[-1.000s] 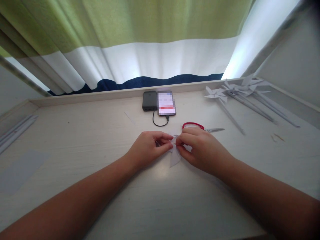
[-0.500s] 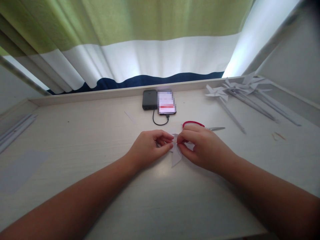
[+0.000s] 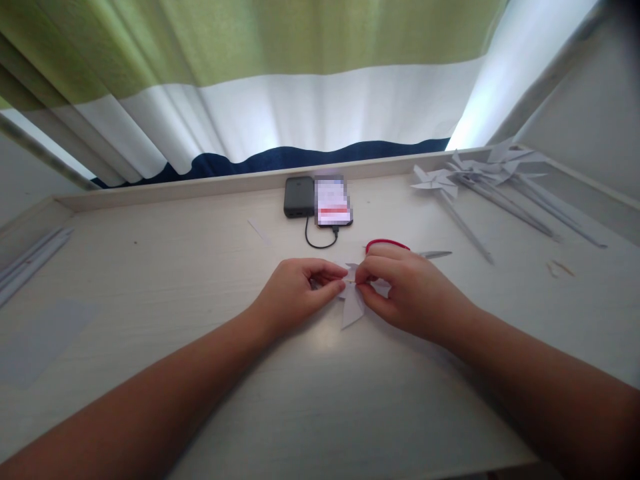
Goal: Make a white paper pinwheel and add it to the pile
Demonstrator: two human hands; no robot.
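Observation:
A white paper pinwheel (image 3: 353,310) lies on the desk under my fingers, its pointed blades partly covered by both hands. A thin yellowish stick (image 3: 351,282), like a toothpick, runs across its middle between my fingertips. My left hand (image 3: 300,293) pinches the stick's left end between thumb and fingers. From the other side, my right hand (image 3: 407,287) is closed in a pinch on the right end. Just behind my right hand lie scissors (image 3: 436,254) with a red handle, partly hidden by the fingers.
Several paper pinwheels on paper sticks (image 3: 465,223) lie at the back right. Small wooden bits (image 3: 564,267) are nearby. A black power bank (image 3: 299,197) is cabled to a phone (image 3: 333,200). At left are a paper sheet (image 3: 45,340) and rolled paper sticks (image 3: 35,263).
Both hands stay over the pinwheel with only slight finger movement; a little more of the stick shows between them. The view has shifted slightly.

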